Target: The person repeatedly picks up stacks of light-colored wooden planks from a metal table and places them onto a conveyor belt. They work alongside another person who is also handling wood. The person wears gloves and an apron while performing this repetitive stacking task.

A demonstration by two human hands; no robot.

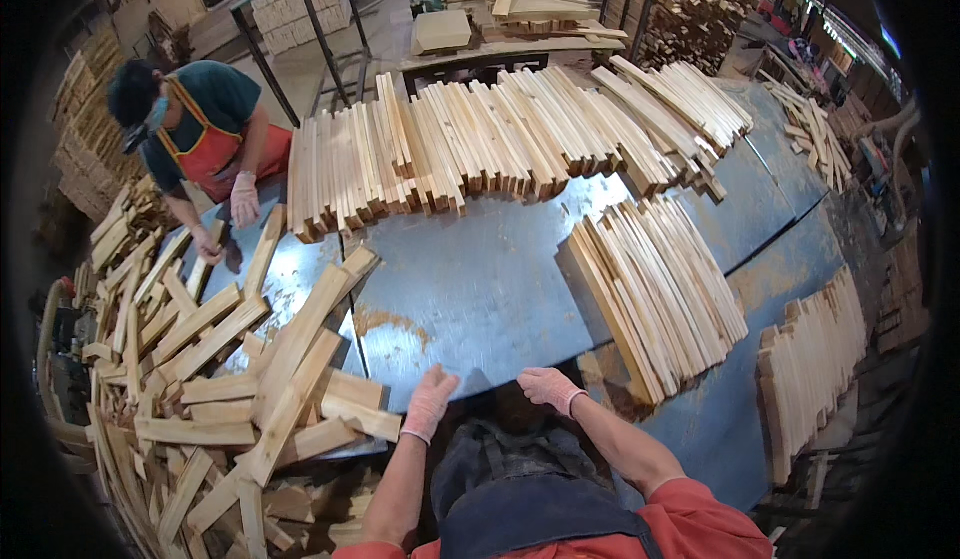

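Note:
My left hand (430, 401), in a pale thin glove, is at the near edge of the metal table (470, 299). Its fingers are stretched forward, slightly apart, with nothing in them. To its right my right hand (550, 388), gloved alike, hovers by the same edge. Its fingers are curled in, and no object shows in them. Just beyond my right hand lies a row of wooden slats (660, 299) packed side by side. Nearest my left hand, a loose heap of wooden boards (300, 379) spreads over the table's left part.
Across the table stands a long row of upright-packed slats (470, 144). A co-worker in a red apron (218, 159) handles boards at the far left. Another slat stack (812, 374) sits at the right. Sawdust (392, 325) dots the tabletop. Behind are metal posts (318, 39) and stacked lumber (695, 9).

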